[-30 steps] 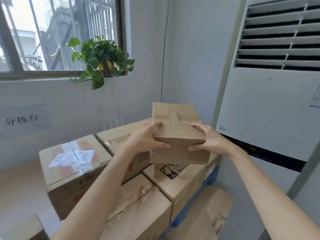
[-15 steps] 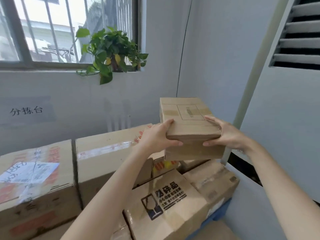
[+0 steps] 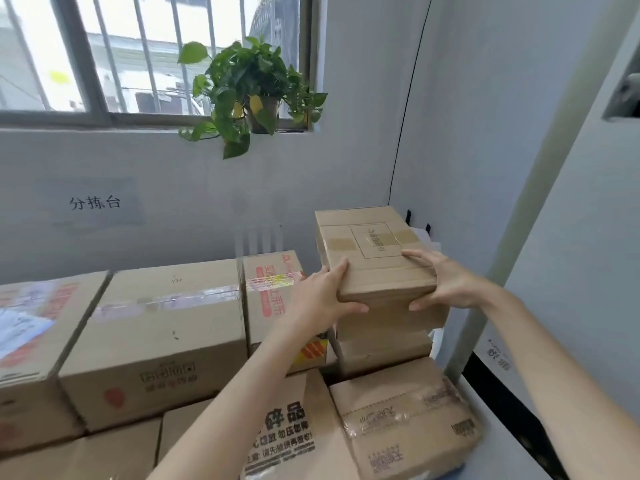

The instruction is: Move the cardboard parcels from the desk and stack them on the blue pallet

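Parcel (image 3: 367, 244) sits straight ahead between both hands, its long axis running away toward the wall (image 3: 346, 174), over a box (image 3: 384, 348) at the stack's (image 3: 156, 341) far right corner; whether it touches, I cannot tell. Left hand (image 3: 318, 299) and right hand (image 3: 446, 282) clasp its near corners, equally close.

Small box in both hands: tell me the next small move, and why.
Probably lower it onto the box beneath, then let go: the left hand and right hand grip the small box at its near corners, and it is lined up above that box.
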The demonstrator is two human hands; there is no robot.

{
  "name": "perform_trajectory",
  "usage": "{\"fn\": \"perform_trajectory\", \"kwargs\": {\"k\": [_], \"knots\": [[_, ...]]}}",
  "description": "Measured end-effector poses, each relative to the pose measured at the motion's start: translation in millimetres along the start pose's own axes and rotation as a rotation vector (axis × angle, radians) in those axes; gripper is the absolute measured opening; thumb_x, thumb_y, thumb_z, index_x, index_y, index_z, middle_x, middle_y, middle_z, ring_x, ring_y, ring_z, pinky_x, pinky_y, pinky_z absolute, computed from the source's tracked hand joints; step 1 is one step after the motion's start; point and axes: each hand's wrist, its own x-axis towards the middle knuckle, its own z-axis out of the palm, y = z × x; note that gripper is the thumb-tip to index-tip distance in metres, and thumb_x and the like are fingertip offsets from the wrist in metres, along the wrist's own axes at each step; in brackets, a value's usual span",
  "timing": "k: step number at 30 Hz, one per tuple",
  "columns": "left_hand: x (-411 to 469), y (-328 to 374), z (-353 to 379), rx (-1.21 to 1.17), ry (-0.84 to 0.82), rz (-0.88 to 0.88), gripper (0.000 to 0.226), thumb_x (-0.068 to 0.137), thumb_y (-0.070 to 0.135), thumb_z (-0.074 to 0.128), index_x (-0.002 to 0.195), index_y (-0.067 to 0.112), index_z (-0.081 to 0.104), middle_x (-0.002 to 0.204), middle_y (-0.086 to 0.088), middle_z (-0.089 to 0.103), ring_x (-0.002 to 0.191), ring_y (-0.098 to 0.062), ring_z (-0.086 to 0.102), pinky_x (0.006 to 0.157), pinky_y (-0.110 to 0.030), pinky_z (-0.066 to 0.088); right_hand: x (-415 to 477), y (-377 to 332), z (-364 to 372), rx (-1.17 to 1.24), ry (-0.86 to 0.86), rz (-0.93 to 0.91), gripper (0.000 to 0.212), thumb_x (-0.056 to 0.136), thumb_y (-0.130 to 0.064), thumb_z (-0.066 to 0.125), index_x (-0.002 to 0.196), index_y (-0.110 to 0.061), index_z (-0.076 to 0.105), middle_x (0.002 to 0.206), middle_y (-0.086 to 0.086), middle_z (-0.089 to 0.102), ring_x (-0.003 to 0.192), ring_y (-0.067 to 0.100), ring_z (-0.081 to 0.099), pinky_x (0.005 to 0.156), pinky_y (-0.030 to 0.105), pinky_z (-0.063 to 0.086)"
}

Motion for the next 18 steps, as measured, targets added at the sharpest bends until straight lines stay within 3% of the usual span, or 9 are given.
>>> {"fn": "perform_trajectory", "kwargs": {"k": [9, 18], "knots": [[2, -7, 28, 0.083, -0.076, -0.058, 0.093, 0.082, 0.061, 0.059, 0.153, 0.028, 0.01, 0.146, -0.003, 0.041, 0.126, -0.024, 0.04, 0.106, -0.039, 0.029, 15, 33, 37, 0.07, -0.049, -0.007, 0.113, 0.053, -0.034, 0.093, 0.146, -0.037, 0.03, 0.148, -0.003, 0.031, 0.136, 0.02, 0.031, 0.115, 0.043, 0.027], [-2, -21, 43, 0.093, -0.1, -0.099, 0.096, 0.076, 0.066, 0.062, 0.152, 0.03, 0.015, 0.153, -0.006, 0.034, 0.14, -0.029, 0.027, 0.114, -0.045, 0.027, 17, 40, 59, 0.079, -0.081, -0.008, 0.111, 0.055, -0.033, 0.092, 0.147, -0.036, 0.029, 0.149, -0.002, 0.027, 0.136, 0.021, 0.029, 0.115, 0.047, 0.027]]}}
